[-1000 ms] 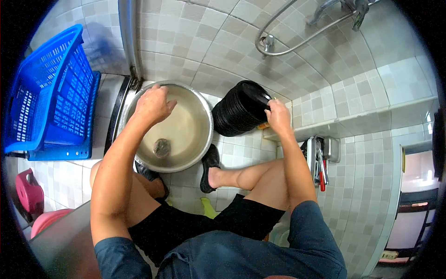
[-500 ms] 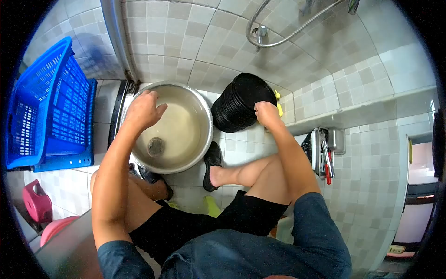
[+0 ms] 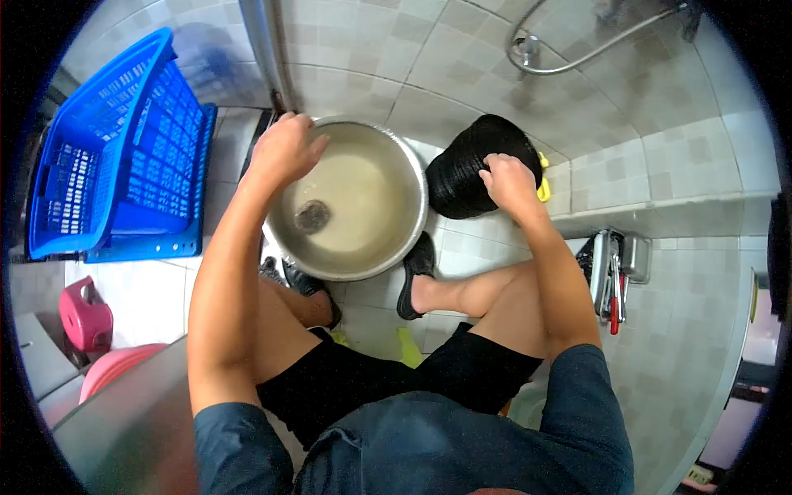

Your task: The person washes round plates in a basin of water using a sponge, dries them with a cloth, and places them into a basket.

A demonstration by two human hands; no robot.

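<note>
A round metal basin [image 3: 417, 194] holds cloudy water, with a dark grey round scrubber-like pad [image 3: 313, 217] at its lower left. My left hand [image 3: 289, 148] is at the basin's upper left rim, thumb spread from the fingers and nothing visible in it; whether it touches the rim is unclear. Right of the basin, a leaning stack of round black dishes [image 3: 462, 169] stands against the wall. Over the stack's top is my right hand [image 3: 508, 181], its fingers bent, with a small gap between thumb and forefinger and no dish lifted.
Blue crates [image 3: 157, 165] stand at the left, above a pink stool [image 3: 85, 315] and a pink tub [image 3: 120, 369]. Metal trays [image 3: 606, 268] with red-handled tools lie at the right. A shower hose [image 3: 577, 64] hangs on the wall. Something yellow [image 3: 544, 188] lies behind the stack.
The view has shifted, so the surroundings appear farther right and higher. My right hand has moved from the stack's right edge to over its top, fingers looser. My left hand is slightly nearer the upper left rim.
</note>
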